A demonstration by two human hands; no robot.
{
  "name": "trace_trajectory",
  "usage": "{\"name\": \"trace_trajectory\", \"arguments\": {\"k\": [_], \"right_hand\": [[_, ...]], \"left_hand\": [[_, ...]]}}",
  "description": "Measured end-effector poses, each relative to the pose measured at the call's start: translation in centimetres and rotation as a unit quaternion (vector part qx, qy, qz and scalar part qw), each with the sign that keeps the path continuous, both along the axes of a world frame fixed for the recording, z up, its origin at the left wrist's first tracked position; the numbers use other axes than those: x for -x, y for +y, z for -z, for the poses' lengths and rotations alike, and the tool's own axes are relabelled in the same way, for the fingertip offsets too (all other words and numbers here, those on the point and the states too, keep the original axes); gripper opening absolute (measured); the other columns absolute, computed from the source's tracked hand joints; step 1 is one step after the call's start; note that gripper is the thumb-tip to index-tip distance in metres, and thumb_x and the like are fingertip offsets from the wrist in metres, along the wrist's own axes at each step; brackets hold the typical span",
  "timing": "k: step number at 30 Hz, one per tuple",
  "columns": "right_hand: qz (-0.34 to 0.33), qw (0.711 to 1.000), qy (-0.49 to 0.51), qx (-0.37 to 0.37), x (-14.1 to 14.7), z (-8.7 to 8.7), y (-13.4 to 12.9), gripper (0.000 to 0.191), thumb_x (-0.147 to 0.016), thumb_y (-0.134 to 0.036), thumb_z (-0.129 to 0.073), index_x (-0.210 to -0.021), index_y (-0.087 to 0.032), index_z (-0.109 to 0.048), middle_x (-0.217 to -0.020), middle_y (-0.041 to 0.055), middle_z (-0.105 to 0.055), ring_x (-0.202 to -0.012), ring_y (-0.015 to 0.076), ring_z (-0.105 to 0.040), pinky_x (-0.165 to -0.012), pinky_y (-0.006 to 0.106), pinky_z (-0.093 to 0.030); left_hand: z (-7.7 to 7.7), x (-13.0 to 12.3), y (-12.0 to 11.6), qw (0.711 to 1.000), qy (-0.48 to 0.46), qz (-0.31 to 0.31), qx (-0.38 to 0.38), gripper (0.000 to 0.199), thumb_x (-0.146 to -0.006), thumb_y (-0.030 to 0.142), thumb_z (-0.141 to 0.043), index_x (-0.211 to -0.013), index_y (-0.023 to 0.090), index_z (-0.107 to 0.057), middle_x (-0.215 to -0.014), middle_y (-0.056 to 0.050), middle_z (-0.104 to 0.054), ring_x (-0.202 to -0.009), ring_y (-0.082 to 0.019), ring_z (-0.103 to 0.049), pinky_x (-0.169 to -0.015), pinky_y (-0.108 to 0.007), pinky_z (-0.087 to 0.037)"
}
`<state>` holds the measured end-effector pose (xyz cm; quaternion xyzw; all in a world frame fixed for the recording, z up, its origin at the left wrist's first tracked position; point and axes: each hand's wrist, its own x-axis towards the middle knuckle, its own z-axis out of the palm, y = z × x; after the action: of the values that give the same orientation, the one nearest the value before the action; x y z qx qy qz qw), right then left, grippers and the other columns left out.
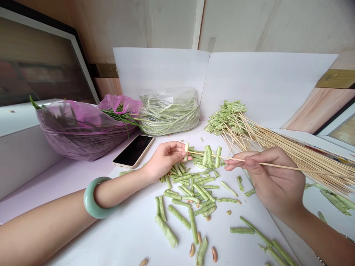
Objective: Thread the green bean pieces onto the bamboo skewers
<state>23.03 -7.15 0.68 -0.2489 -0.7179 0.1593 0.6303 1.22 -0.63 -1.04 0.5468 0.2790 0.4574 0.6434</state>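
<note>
Two bare hands work close together: the left hand (166, 160) pinches a short pale-green cut bean piece (186, 150) between thumb and fingertips, while the right hand (273, 175) presses its fingers together on a thin pale bamboo skewer (244, 160). The skewer's tip meets that piece, above scattered loose green bean pieces (191, 199) on a white paper sheet (111, 236). Pressing off-line could split the piece or snap the skewer; the piece looks slim and easily broken.
</note>
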Motion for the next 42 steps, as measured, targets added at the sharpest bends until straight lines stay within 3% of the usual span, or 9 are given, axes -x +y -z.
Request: {"name": "trace_trajectory", "arguments": {"k": [14, 19, 29, 33, 36, 38, 42], "right_hand": [[-0.042, 0.999, -0.035, 0.0, 0.2, 0.4, -0.2, 0.02, -0.086, -0.001, -0.047, -0.088, -0.019, -0.054, -0.085, 0.0036, -0.067, -0.072, 0.0183, -0.068, -0.068, 0.038, -0.059], [-0.074, 0.995, -0.037, 0.055, 0.6, 1.3, -0.1, 0.017, -0.088, -0.007, -0.047, -0.088, -0.022, -0.054, -0.086, 0.0044, -0.067, -0.072, 0.0197, -0.069, -0.064, 0.038, -0.06], [-0.129, 0.976, 0.041, 0.17, 0.9, 1.7, 0.2, 0.01, -0.09, -0.018, -0.051, -0.083, -0.024, -0.054, -0.087, 0.001, -0.068, -0.074, 0.0191, -0.07, -0.069, 0.035, -0.06], [-0.122, 0.974, 0.044, 0.186, 0.8, 1.6, 0.1, 0.009, -0.089, -0.02, -0.054, -0.081, -0.024, -0.054, -0.087, 0.001, -0.069, -0.074, 0.0196, -0.07, -0.069, 0.036, -0.06], [-0.075, 0.98, 0.062, 0.172, 0.4, 1.2, 0.2, 0.008, -0.088, -0.02, -0.055, -0.08, -0.022, -0.055, -0.084, 0.0027, -0.069, -0.072, 0.0191, -0.069, -0.071, 0.036, -0.059], [-0.03, 0.985, 0.085, 0.144, 0.0, 0.8, 0.4, 0.009, -0.086, -0.021, -0.059, -0.078, -0.02, -0.055, -0.079, 0.0029, -0.069, -0.067, 0.0179, -0.068, -0.067, 0.034, -0.059], [0.012, 0.987, 0.118, 0.105, -1.0, -0.2, 0.7, 0.012, -0.082, -0.024, -0.064, -0.076, -0.021, -0.054, -0.071, 0.001, -0.068, -0.061, 0.0161, -0.065, -0.056, 0.029, -0.056]], "left_hand": [[-0.2, 0.2, -0.3, 0.999, 0.018, 0.01, -0.026, 0.02, -0.059, 0.017, -0.079, -0.07, 0.011, -0.064, -0.062, -0.002, -0.07, -0.064, -0.016, -0.068, -0.06, -0.023, -0.051], [0.0, 0.0, -0.5, 0.996, 0.031, 0.073, -0.03, 0.014, -0.061, 0.01, -0.076, -0.072, 0.011, -0.067, -0.066, -0.001, -0.071, -0.061, -0.011, -0.065, -0.062, -0.02, -0.052], [-0.1, 0.2, -0.6, 0.995, 0.058, 0.066, -0.054, 0.016, -0.059, 0.012, -0.078, -0.066, 0.011, -0.063, -0.06, 0.001, -0.066, -0.056, -0.008, -0.06, -0.058, -0.019, -0.048], [-0.2, 0.4, -0.3, 0.988, 0.103, 0.063, -0.1, 0.023, -0.065, 0.023, -0.076, -0.079, 0.012, -0.062, -0.071, -0.003, -0.067, -0.065, -0.012, -0.062, -0.065, -0.024, -0.048], [-0.5, 0.8, 0.4, 0.969, 0.169, 0.008, -0.182, 0.026, -0.077, 0.034, -0.064, -0.092, 0.012, -0.061, -0.09, -0.008, -0.067, -0.083, -0.017, -0.062, -0.075, -0.028, -0.047], [-0.7, 1.2, 1.0, 0.941, 0.238, -0.033, -0.237, 0.025, -0.085, 0.034, -0.051, -0.095, 0.013, -0.061, -0.097, -0.009, -0.066, -0.089, -0.019, -0.061, -0.078, -0.029, -0.046], [-0.6, 2.0, 2.2, 0.838, 0.408, -0.018, -0.361, 0.017, -0.077, 0.013, -0.053, -0.088, 0.016, -0.065, -0.092, -0.004, -0.067, -0.089, -0.019, -0.059, -0.084, -0.032, -0.043]]}}
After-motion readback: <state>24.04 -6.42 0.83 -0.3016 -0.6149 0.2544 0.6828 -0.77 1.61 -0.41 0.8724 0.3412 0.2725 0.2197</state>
